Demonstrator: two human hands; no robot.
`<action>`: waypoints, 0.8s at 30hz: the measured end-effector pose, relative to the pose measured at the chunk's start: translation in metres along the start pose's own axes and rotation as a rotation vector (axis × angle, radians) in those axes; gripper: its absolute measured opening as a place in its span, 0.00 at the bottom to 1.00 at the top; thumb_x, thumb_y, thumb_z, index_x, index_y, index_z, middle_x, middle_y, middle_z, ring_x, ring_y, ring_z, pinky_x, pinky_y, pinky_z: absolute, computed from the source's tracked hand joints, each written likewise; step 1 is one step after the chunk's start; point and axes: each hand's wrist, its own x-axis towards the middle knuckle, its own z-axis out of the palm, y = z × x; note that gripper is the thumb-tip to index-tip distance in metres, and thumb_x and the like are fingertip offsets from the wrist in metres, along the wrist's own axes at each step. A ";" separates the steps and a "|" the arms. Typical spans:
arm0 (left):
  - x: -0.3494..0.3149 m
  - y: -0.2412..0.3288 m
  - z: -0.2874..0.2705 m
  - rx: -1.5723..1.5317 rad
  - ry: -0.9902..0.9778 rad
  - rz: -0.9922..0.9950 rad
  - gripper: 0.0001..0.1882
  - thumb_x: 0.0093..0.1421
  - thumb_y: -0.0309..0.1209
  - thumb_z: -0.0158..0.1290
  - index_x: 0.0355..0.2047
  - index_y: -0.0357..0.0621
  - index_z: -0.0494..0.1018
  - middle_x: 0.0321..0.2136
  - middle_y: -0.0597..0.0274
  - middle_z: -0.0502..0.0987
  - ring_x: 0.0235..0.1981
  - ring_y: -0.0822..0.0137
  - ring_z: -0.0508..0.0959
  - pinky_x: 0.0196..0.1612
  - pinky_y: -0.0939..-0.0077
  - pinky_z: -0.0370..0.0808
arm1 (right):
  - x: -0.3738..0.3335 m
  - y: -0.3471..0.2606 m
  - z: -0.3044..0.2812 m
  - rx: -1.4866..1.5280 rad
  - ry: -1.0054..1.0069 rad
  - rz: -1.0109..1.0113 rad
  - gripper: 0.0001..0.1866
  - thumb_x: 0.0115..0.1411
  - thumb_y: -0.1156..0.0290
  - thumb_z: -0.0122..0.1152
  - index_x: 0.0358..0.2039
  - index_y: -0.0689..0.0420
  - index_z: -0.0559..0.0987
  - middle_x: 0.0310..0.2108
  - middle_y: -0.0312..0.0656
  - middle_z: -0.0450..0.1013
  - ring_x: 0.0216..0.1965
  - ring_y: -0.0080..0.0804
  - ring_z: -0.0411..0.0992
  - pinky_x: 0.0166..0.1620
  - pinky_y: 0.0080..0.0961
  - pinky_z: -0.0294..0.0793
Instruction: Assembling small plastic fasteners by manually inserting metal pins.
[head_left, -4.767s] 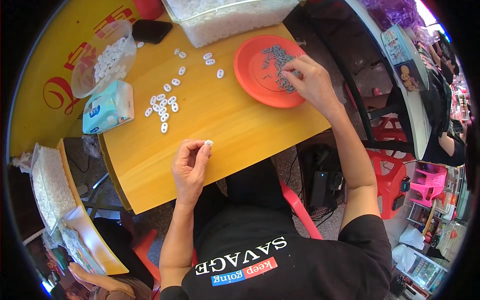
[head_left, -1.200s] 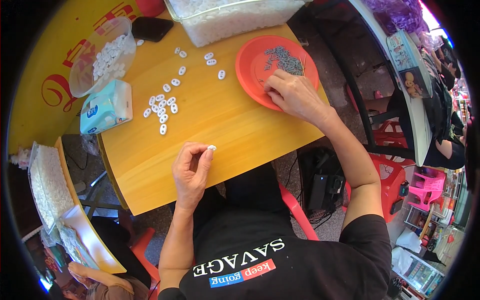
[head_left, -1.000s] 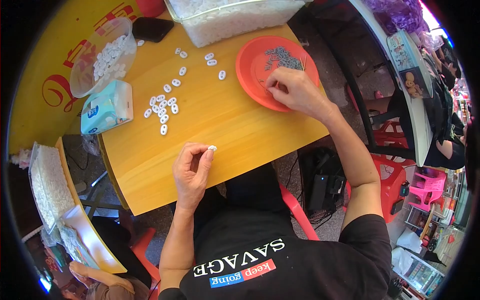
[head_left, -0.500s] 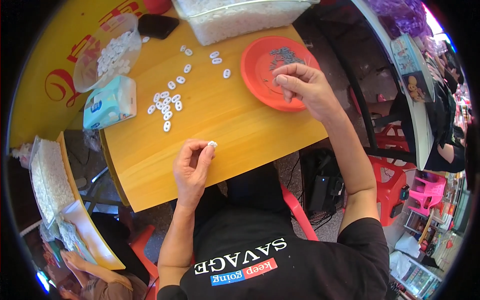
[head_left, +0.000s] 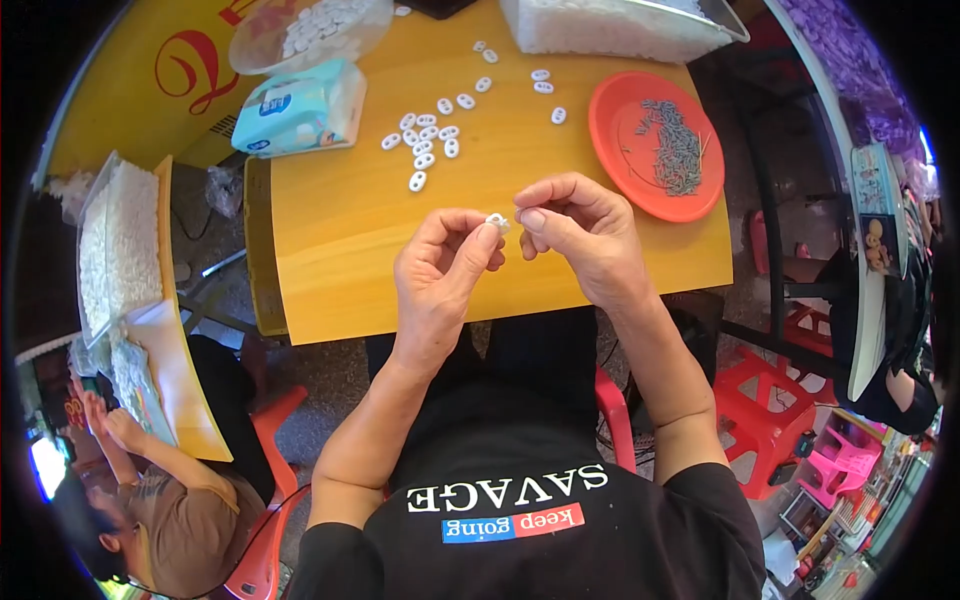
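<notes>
My left hand (head_left: 437, 275) pinches a small white plastic piece (head_left: 497, 221) between thumb and forefinger, above the near part of the table. Close beside it on the right is my right hand (head_left: 596, 245), its thumb and forefinger pressed together. Whatever those fingertips hold is too small to make out. Beyond my right hand, a round red plate (head_left: 628, 172) bears a heap of small grey screw-like pieces (head_left: 677, 150). Several white oval pieces with two dark holes (head_left: 424, 146) lie loosely grouped on the table, farther off than my left hand.
The yellow wooden table (head_left: 345, 250) carries a blue tissue pack (head_left: 300, 105) and a translucent bowl of white pieces (head_left: 325, 30) at left. A clear bin (head_left: 610, 32) stands at the far edge. Another person (head_left: 180, 500) sits lower left; red stools (head_left: 765, 410) stand at right.
My right hand has come from over the red plate to the left, up to the white piece in my left hand. The view has shifted, and the grey pieces show more fully.
</notes>
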 end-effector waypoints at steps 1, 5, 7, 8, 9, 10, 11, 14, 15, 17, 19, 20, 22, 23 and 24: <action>-0.001 0.001 -0.001 -0.002 0.005 0.002 0.06 0.65 0.28 0.55 0.38 0.38 0.73 0.31 0.67 0.76 0.32 0.78 0.75 0.38 0.83 0.73 | -0.001 0.000 0.001 0.019 -0.005 0.042 0.08 0.61 0.78 0.60 0.41 0.64 0.79 0.33 0.39 0.76 0.29 0.21 0.72 0.34 0.21 0.75; -0.005 0.004 -0.002 -0.035 -0.002 0.011 0.07 0.65 0.29 0.55 0.38 0.38 0.73 0.31 0.67 0.76 0.32 0.78 0.74 0.39 0.83 0.73 | -0.003 0.001 0.007 0.043 0.006 0.111 0.08 0.63 0.75 0.60 0.41 0.64 0.79 0.32 0.39 0.75 0.28 0.21 0.71 0.34 0.20 0.75; -0.006 0.005 -0.002 -0.049 -0.005 0.017 0.07 0.64 0.29 0.55 0.38 0.38 0.73 0.31 0.66 0.76 0.32 0.78 0.74 0.39 0.83 0.73 | -0.005 0.003 0.007 0.039 0.012 0.112 0.09 0.64 0.73 0.59 0.41 0.65 0.79 0.31 0.38 0.75 0.28 0.21 0.71 0.34 0.20 0.75; -0.006 0.005 -0.003 -0.058 -0.009 0.026 0.07 0.64 0.29 0.55 0.38 0.38 0.73 0.31 0.66 0.76 0.32 0.78 0.74 0.39 0.83 0.73 | -0.005 0.003 0.008 0.037 0.011 0.113 0.09 0.64 0.73 0.59 0.41 0.65 0.79 0.31 0.38 0.75 0.28 0.21 0.71 0.34 0.20 0.75; -0.007 0.006 -0.003 -0.066 -0.013 0.034 0.07 0.64 0.29 0.55 0.38 0.38 0.73 0.32 0.66 0.76 0.32 0.78 0.74 0.38 0.83 0.73 | -0.005 0.003 0.009 0.004 0.006 0.108 0.09 0.65 0.72 0.58 0.41 0.65 0.79 0.31 0.38 0.75 0.28 0.20 0.71 0.34 0.20 0.74; -0.007 0.007 -0.003 -0.067 -0.011 0.033 0.07 0.64 0.29 0.55 0.38 0.38 0.73 0.32 0.66 0.76 0.32 0.78 0.74 0.38 0.83 0.73 | -0.006 0.003 0.010 -0.028 0.002 0.103 0.10 0.65 0.71 0.58 0.41 0.65 0.79 0.31 0.37 0.75 0.28 0.20 0.71 0.34 0.19 0.74; -0.007 0.008 -0.003 -0.064 -0.011 0.037 0.07 0.64 0.29 0.55 0.38 0.38 0.73 0.32 0.66 0.76 0.32 0.78 0.74 0.38 0.83 0.73 | -0.006 0.003 0.010 -0.028 0.001 0.105 0.10 0.65 0.71 0.58 0.41 0.65 0.79 0.31 0.37 0.75 0.28 0.20 0.71 0.34 0.19 0.74; -0.007 0.009 -0.004 -0.056 -0.011 0.042 0.07 0.64 0.29 0.55 0.38 0.38 0.73 0.32 0.66 0.76 0.32 0.78 0.74 0.38 0.83 0.73 | -0.006 0.003 0.010 -0.160 -0.038 0.034 0.11 0.66 0.69 0.59 0.41 0.66 0.79 0.33 0.39 0.76 0.28 0.19 0.72 0.34 0.17 0.74; -0.007 0.009 -0.004 -0.051 -0.015 0.045 0.07 0.64 0.28 0.55 0.38 0.38 0.73 0.32 0.66 0.76 0.32 0.78 0.74 0.38 0.83 0.73 | -0.006 0.002 0.011 -0.215 -0.042 0.008 0.11 0.66 0.69 0.58 0.40 0.66 0.79 0.32 0.39 0.76 0.28 0.19 0.72 0.33 0.17 0.73; -0.008 0.010 -0.004 -0.036 -0.010 0.042 0.06 0.64 0.27 0.55 0.39 0.37 0.73 0.32 0.65 0.76 0.32 0.77 0.74 0.38 0.81 0.72 | -0.006 0.000 0.012 -0.269 -0.047 -0.016 0.11 0.66 0.69 0.58 0.39 0.66 0.78 0.32 0.38 0.75 0.28 0.18 0.71 0.33 0.16 0.73; -0.009 0.011 -0.004 -0.020 -0.004 0.039 0.06 0.64 0.26 0.54 0.39 0.37 0.73 0.32 0.64 0.76 0.32 0.75 0.74 0.39 0.80 0.72 | -0.006 0.000 0.014 -0.328 -0.046 -0.050 0.11 0.66 0.69 0.58 0.38 0.66 0.78 0.32 0.37 0.75 0.27 0.18 0.71 0.32 0.16 0.73; -0.009 0.012 -0.004 -0.009 -0.010 0.043 0.06 0.64 0.26 0.54 0.39 0.37 0.73 0.32 0.64 0.76 0.32 0.75 0.74 0.39 0.80 0.72 | -0.006 -0.001 0.014 -0.327 -0.047 -0.049 0.11 0.66 0.69 0.58 0.38 0.66 0.78 0.32 0.37 0.75 0.27 0.18 0.71 0.32 0.16 0.73; -0.010 0.013 -0.003 0.002 -0.015 0.047 0.06 0.64 0.26 0.54 0.39 0.37 0.73 0.32 0.64 0.76 0.32 0.76 0.74 0.39 0.80 0.72 | -0.005 -0.001 0.015 -0.370 -0.045 -0.070 0.11 0.66 0.69 0.58 0.38 0.66 0.78 0.31 0.37 0.75 0.27 0.19 0.71 0.31 0.16 0.73; -0.010 0.013 -0.003 -0.003 -0.016 0.047 0.05 0.64 0.26 0.54 0.39 0.37 0.73 0.32 0.64 0.76 0.32 0.76 0.74 0.39 0.80 0.72 | -0.005 -0.001 0.015 -0.370 -0.045 -0.069 0.11 0.66 0.69 0.58 0.38 0.66 0.78 0.31 0.37 0.75 0.27 0.19 0.71 0.31 0.16 0.73; -0.010 0.013 -0.003 -0.009 -0.018 0.047 0.05 0.64 0.26 0.54 0.38 0.38 0.73 0.32 0.64 0.76 0.32 0.76 0.74 0.39 0.80 0.72 | -0.006 0.000 0.015 -0.392 -0.046 -0.070 0.11 0.66 0.69 0.58 0.38 0.66 0.77 0.31 0.37 0.75 0.27 0.19 0.71 0.31 0.16 0.73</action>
